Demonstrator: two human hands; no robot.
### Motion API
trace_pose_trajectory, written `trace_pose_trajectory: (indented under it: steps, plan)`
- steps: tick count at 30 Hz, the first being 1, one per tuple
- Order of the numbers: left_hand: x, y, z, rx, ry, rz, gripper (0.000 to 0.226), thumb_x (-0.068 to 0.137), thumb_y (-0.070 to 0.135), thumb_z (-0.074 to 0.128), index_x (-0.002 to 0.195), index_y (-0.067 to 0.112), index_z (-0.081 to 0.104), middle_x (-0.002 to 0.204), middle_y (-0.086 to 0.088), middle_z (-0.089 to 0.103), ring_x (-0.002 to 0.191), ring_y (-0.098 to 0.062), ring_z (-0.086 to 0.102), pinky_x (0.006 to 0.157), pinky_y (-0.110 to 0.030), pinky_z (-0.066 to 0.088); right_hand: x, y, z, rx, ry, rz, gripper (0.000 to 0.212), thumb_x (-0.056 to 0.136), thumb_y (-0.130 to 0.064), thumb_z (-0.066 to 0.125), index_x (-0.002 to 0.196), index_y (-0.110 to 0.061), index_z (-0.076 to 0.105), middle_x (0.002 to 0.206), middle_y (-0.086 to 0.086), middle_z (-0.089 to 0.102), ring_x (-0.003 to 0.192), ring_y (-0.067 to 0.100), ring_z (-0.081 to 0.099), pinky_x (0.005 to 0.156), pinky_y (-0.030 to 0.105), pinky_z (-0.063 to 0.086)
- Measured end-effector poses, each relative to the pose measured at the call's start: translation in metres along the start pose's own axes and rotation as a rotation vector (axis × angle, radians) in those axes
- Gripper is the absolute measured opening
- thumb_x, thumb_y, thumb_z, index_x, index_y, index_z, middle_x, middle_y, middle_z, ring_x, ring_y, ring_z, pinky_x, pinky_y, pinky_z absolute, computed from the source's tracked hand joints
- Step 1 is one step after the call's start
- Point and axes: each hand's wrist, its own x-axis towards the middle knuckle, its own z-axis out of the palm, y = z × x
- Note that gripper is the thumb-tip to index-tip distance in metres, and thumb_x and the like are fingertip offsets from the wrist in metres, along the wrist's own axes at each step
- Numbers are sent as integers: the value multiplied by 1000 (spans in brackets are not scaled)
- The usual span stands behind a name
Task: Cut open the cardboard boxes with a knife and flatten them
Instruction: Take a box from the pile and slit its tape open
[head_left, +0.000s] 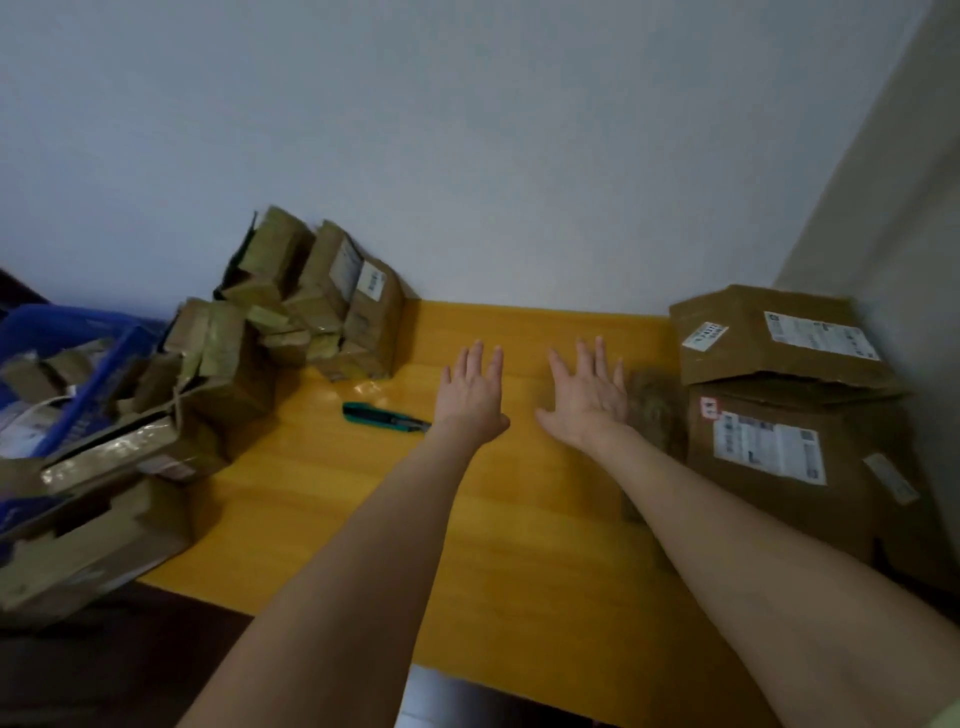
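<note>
Both my arms stretch forward over a yellow table (467, 519). My left hand (472, 387) is open, back up, fingers spread, holding nothing. My right hand (589, 395) is open too, palm turned up, empty. A green utility knife (382, 415) lies on the table just left of my left hand, not touched. A pile of taped cardboard boxes (317, 301) leans against the wall at the back left. Two larger cardboard boxes (774, 395) with white labels are stacked at the right, close to my right hand.
A blue plastic crate (78, 374) with cardboard scraps sits at the far left, with more opened boxes (104, 519) below it at the table's left edge. A white wall runs behind the table and meets a corner at the right. Dark floor shows beneath the table's near edge.
</note>
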Motion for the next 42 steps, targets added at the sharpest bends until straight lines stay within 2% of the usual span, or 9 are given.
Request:
trace_pose_trajectory:
  steps: [10,18,25,28,30,36,40,42]
  plan:
    - [-103,-186,36,-44,-8,-60,97,89,40,65,155,16,-3,162,-10,-7,150,-29,-2,120,-47,15,-60,-204,33,11,-3,-29,88,87,-51,58,154,-27,6,162,9,-7,148,31,-14,120,50,-1]
    - [-121,-290,49,-75,43,-116,94,90,36,64,156,17,0,163,-10,-6,150,-27,-3,121,-45,14,-50,-312,47,27,2,-111,88,87,-49,59,154,-26,6,162,10,-6,148,32,-12,120,51,0]
    - [-88,-368,39,-147,154,-135,79,94,22,56,156,17,7,163,-11,-1,150,-27,2,122,-42,15,4,-387,54,37,15,-141,83,92,-44,56,154,-24,6,162,10,-5,148,32,-11,120,50,1]
    - [-68,-405,25,-194,188,-185,75,93,19,55,155,19,14,162,-10,6,148,-28,16,119,-41,24,32,-417,53,97,15,-154,78,94,-40,55,154,-24,8,162,11,-2,148,32,-9,120,50,2]
    - [-53,-428,19,-233,197,-227,72,93,18,54,154,18,16,162,-11,6,147,-28,18,117,-41,28,49,-434,51,110,21,-165,76,95,-39,53,154,-24,9,162,11,-1,148,32,-8,120,50,2]
    - [-29,-486,17,-232,128,-252,67,94,32,57,151,18,24,161,-12,5,143,-33,28,109,-46,40,83,-466,46,109,8,-186,72,97,-41,49,154,-22,10,161,13,4,149,32,-5,120,51,3]
    - [-17,-515,20,-213,99,-226,61,92,27,58,147,19,34,161,-11,7,137,-32,38,98,-44,50,89,-481,51,166,12,-173,70,96,-45,49,153,-21,15,160,13,9,149,31,1,120,50,7]
    - [-11,-525,23,-211,84,-180,58,93,27,57,146,19,36,161,-10,7,138,-32,37,97,-44,51,89,-488,56,193,35,-147,67,97,-45,48,152,-22,19,160,12,13,149,30,4,120,49,10]
